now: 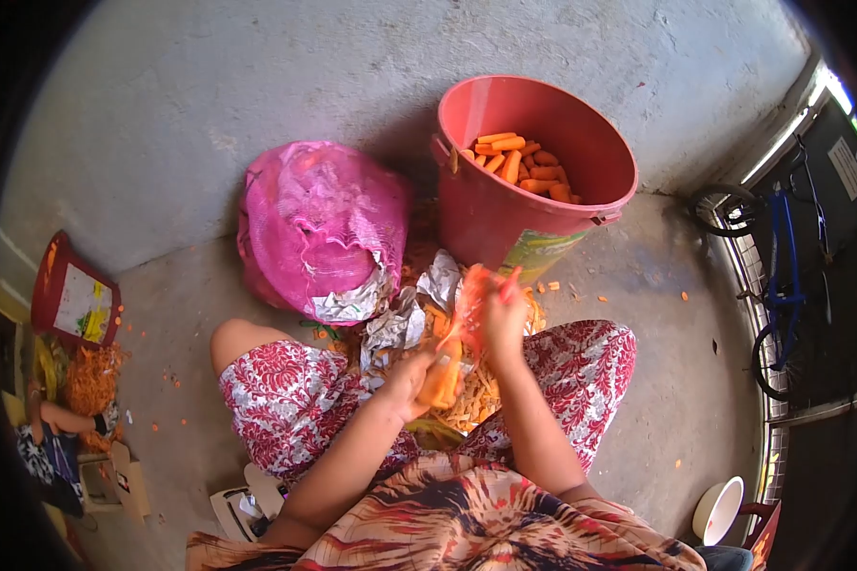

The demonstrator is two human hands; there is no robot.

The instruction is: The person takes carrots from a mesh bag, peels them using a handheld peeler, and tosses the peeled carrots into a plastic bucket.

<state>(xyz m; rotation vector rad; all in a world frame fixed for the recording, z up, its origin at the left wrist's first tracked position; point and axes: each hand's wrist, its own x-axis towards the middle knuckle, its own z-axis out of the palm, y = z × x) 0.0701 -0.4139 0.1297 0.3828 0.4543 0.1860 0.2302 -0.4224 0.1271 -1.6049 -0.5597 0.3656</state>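
Note:
My left hand point(409, 385) is wrapped around a thick orange carrot point(443, 379), held tilted above my lap. Close by on the right, my right hand point(505, 322) is closed on a red peeler point(509, 283), whose shape is smeared by motion. An orange-red streak blurs the space between the two hands. Beneath them, carrot peelings point(473, 407) lie heaped between my knees, mixed with crumpled paper point(395, 328). Straight ahead stands a red bucket point(467, 214) partly filled with peeled carrots point(512, 164).
A bulging pink mesh sack point(324, 214) leans near the wall, left of the bucket. At far left, another person's leg point(67, 419) shows beside a tipped red bucket point(49, 295) and peelings. A white basin point(719, 511) and a blue bicycle point(781, 285) are on the right.

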